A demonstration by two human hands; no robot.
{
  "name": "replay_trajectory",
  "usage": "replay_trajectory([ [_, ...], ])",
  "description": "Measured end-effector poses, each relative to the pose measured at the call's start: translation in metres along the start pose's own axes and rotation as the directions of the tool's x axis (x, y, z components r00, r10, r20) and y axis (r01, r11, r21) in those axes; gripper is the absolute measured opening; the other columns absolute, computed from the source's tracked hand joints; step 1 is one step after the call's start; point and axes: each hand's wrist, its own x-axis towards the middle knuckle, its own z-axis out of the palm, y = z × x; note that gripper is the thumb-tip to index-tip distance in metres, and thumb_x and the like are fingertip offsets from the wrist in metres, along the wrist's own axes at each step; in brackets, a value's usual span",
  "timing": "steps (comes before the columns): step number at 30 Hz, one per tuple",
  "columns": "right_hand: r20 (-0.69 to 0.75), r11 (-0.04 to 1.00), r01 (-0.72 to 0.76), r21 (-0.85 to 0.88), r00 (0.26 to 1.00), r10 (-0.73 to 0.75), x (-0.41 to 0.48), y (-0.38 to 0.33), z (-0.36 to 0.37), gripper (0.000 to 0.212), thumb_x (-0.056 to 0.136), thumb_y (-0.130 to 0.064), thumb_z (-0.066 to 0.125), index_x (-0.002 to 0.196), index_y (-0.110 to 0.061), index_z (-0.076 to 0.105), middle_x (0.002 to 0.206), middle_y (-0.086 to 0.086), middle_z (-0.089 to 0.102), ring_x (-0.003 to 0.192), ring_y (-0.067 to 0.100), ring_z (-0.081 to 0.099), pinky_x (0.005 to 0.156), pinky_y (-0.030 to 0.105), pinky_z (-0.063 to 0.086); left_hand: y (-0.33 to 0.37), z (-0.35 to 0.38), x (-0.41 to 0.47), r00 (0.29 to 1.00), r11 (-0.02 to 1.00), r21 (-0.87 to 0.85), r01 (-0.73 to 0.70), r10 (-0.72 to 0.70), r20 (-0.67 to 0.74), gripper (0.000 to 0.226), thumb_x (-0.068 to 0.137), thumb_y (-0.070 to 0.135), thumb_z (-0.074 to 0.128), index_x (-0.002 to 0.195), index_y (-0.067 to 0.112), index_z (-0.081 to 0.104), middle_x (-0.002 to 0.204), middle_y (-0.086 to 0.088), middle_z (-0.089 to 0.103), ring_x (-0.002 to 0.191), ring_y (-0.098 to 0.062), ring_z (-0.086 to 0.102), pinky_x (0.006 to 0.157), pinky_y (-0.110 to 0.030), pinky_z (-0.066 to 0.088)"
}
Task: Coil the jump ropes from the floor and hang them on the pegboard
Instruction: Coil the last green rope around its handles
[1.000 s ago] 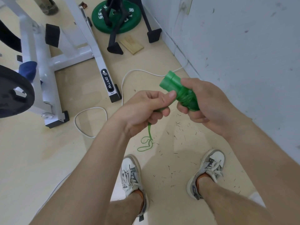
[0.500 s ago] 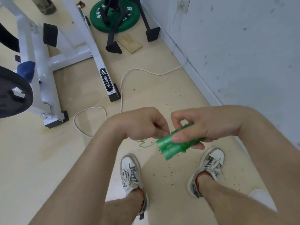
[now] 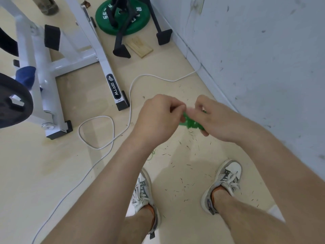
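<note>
Head view, looking down at the floor point(image 3: 52, 173) from standing height.

Right hand point(image 3: 216, 120): fingers curled over the green handles point(image 3: 191, 123), thumb side up, clamped on them. The handles are held in the air in front of the body, above the floor and over the spot between the two shoes. They are motion-blurred, and only a green patch shows under the knuckles and out to the left.

Left hand point(image 3: 158, 118): fingers curled in, thumb and forefinger pinched together right at the handles' left end. Blur hides what is between them, so I cannot tell whether it grips anything. The two hands are almost touching.

Rope point(image 3: 152, 154): a thin green strand shows just beside the left forearm, low over the floor. Its upper part is hidden by the arm.

Left shoe point(image 3: 143, 192) and right shoe point(image 3: 226, 180) are flat on the floor, apart. Small dark bits are scattered around them.

A white cable point(image 3: 98, 132) lies in a loop on the floor left of the hands and runs on toward the wall point(image 3: 263, 59) on the right.

White rack point(image 3: 103, 67) upper left, with black end caps on its feet. A black plate point(image 3: 14, 103) is at the left edge.

A green plate point(image 3: 139, 20) lies flat at top centre, with black stand legs over it. A wood block point(image 3: 139, 47) lies just in front of it.
</note>
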Motion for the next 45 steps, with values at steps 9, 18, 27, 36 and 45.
replay_trajectory([
  [9, -0.238, 0.755, 0.004, 0.656, 0.95, 0.202, 0.005, -0.006, 0.002, 0.035, 0.102, -0.047, 0.036, 0.096, -0.014, 0.046, 0.071, 0.009, 0.056, 0.032, 0.003, 0.037, 0.037, 0.02, 0.026, 0.012, 0.011, 0.0, 0.956, 0.654, -0.735, 0.18, -0.291, -0.025, 0.01, 0.088, 0.016, 0.069, 0.082, 0.008, 0.066, 0.058, -0.002, 0.063, 0.04, -0.01, 0.034, 0.041, -0.017, 0.029],
  [18, 0.19, 0.584, -0.037, 0.811, 0.96, -0.204, -0.003, 0.011, -0.027, 0.043, 0.098, -0.053, 0.035, 0.091, -0.016, 0.053, 0.054, 0.007, 0.046, 0.038, 0.012, 0.009, 0.038, 0.019, 0.005, -0.009, -0.01, 0.005, 0.927, 0.522, -0.81, 0.267, 0.091, 0.365, 0.014, 0.082, 0.01, 0.065, 0.075, 0.018, 0.075, 0.052, 0.001, 0.049, 0.049, -0.015, 0.014, 0.041, -0.018, 0.012],
  [27, 0.543, 0.917, 0.08, 0.392, 0.784, -0.301, -0.012, 0.011, -0.031, 0.028, 0.084, -0.044, 0.062, 0.076, -0.019, 0.051, 0.055, 0.015, 0.054, 0.039, 0.016, 0.024, 0.039, 0.022, 0.015, -0.018, -0.02, 0.0, 0.704, 0.897, -0.367, 0.247, 0.093, 0.704, 0.022, 0.072, -0.005, 0.056, 0.087, 0.008, 0.066, 0.07, -0.023, 0.05, 0.057, -0.018, 0.036, 0.053, -0.028, 0.026],
  [36, 0.307, 0.976, -0.044, -0.211, 0.945, 0.109, -0.002, -0.008, 0.01, 0.034, 0.092, -0.053, 0.051, 0.088, -0.02, 0.044, 0.066, 0.002, 0.064, 0.059, 0.014, 0.05, 0.057, 0.029, 0.036, -0.006, 0.009, -0.001, 0.987, 0.987, 0.162, 0.006, -0.032, 0.155, 0.024, 0.081, 0.006, 0.059, 0.092, 0.026, 0.066, 0.071, 0.01, 0.07, 0.068, 0.0, 0.061, 0.058, -0.017, 0.045],
  [45, 0.328, 0.708, -0.356, 0.61, 0.927, 0.183, 0.009, 0.009, -0.008, 0.028, 0.097, -0.04, 0.044, 0.094, -0.015, 0.056, 0.067, 0.01, 0.051, 0.042, 0.008, 0.02, 0.033, 0.015, 0.015, 0.009, 0.004, 0.002, 0.968, 0.814, -0.56, 0.154, -0.237, -0.078, 0.009, 0.08, 0.009, 0.075, 0.083, 0.015, 0.07, 0.063, 0.002, 0.071, 0.052, -0.006, 0.056, 0.053, -0.02, 0.047],
])
